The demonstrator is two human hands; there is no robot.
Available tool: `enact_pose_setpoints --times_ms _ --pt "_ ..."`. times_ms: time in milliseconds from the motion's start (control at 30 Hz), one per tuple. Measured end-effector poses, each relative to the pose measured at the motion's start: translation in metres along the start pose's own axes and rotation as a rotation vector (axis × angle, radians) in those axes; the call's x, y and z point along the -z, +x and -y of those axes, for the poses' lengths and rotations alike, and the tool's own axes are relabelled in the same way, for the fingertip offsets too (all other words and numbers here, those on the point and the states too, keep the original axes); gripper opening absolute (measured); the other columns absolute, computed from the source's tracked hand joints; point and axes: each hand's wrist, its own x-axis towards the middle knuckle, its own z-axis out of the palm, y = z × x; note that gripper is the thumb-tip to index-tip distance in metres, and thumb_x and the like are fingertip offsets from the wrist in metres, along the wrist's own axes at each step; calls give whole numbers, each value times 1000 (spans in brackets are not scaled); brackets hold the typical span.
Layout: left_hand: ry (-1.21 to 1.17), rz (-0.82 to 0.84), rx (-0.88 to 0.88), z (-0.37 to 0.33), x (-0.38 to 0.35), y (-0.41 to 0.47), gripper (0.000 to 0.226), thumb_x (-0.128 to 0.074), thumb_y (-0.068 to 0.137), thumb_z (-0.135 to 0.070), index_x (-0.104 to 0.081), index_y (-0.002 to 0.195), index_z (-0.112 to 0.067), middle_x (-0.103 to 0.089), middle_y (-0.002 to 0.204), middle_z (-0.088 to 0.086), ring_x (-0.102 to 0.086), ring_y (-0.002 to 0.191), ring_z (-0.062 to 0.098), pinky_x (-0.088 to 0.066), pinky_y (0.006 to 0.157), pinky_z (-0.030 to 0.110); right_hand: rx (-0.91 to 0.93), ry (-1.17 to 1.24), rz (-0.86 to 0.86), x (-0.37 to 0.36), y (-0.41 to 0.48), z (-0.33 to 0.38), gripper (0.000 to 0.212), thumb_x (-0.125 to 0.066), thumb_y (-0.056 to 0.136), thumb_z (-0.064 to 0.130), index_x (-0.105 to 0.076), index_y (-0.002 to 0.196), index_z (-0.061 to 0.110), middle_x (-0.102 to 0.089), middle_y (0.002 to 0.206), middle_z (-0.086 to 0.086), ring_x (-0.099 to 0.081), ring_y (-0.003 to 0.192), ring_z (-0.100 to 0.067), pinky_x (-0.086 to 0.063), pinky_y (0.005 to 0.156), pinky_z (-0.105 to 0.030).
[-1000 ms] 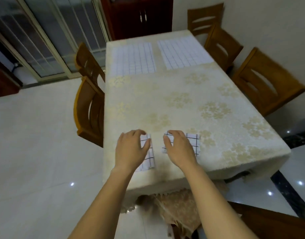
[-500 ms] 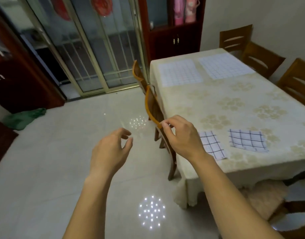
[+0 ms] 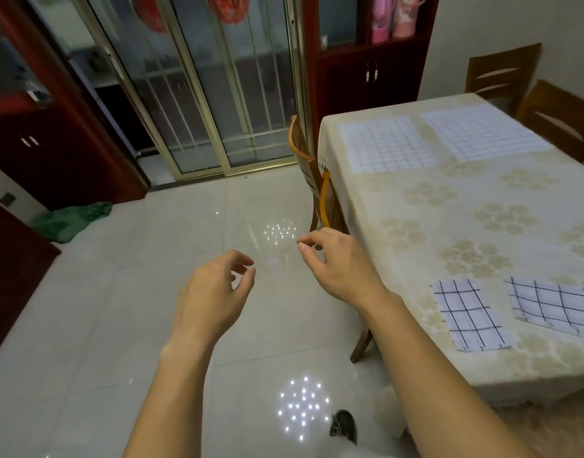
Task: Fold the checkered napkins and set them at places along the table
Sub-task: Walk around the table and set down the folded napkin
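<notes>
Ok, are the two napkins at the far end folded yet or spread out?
Spread out. One far napkin and the other far napkin both lie flat as wide open sheets, with no fold visible.

2 folded napkins [image 3: 467, 314] [image 3: 553, 305] flat near table edge; 2 unfolded napkins [image 3: 388, 143] [image 3: 483, 132] far end.

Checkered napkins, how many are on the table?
4. The left folded napkin and right folded napkin lie by the table's near edge. The left unfolded napkin and right unfolded napkin lie flat at its far end. The frame cuts the table, so more may hide.
</notes>
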Motion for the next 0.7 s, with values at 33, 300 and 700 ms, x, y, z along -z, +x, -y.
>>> enact_pose_setpoints --times_ms 33,300,700 --pt "3 3 -8 2 -2 14 8 -58 97 -43 -63 104 -41 -62 89 -30 -66 91 4 -58 78 38 0 4 -5 -2 14 -3 27 -51 103 32 -70 118 19 -68 110 6 -61 102 -8 -54 90 -31" --pt "8 -57 -83 10 -6 153 7 -57 99 -39 -64 99 -37 -65 89 -22 -65 87 3 -58 75 36 -24 56 -48 -17 130 -24 27 -52 103 33 -69 121 20 -68 114 7 -61 105 -6 -54 92 -30" --pt "-172 26 -183 48 -46 321 7 -59 98 -38 -65 98 -36 -66 91 -22 -64 90 2 -57 75 34 -131 -98 -76 -48 266 -61 25 -55 102 33 -70 120 23 -65 108 13 -58 97 0 -50 87 -20"
